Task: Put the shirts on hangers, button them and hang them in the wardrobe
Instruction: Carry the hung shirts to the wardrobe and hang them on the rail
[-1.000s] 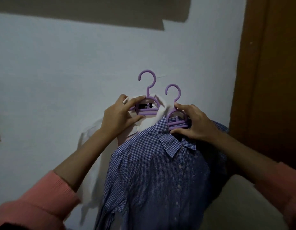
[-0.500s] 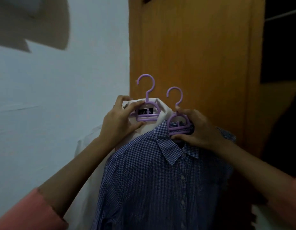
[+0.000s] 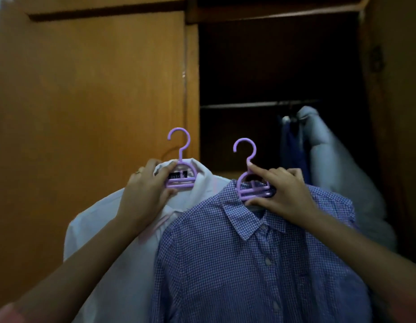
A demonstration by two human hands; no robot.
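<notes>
The checked shirt (image 3: 249, 264) fills the lower middle of the frame, buttoned down the front and hung on a purple hanger (image 3: 249, 180). The right hand (image 3: 281, 194) grips that hanger at the neck, forefinger laid up along the stem, thumb pinching below the bars. Just left of it and partly behind hangs the white shirt (image 3: 104, 241) on a second hanger (image 3: 180, 176), also purple; the left hand (image 3: 146, 192) is clamped on the base of this one, fingers over the collar and thumb on the bar. The two hands are held apart, side by side, both hooks standing upright and free.

Behind the white shirt, the left half of the frame is the wardrobe door (image 3: 90, 101), orange-brown wood. To the right the wardrobe (image 3: 272, 66) stands open and dark, a rail (image 3: 249, 104) running across it at mid-height. At the rail's right end hang clothes (image 3: 330, 159), a pale garment and a dark blue one, blurred.
</notes>
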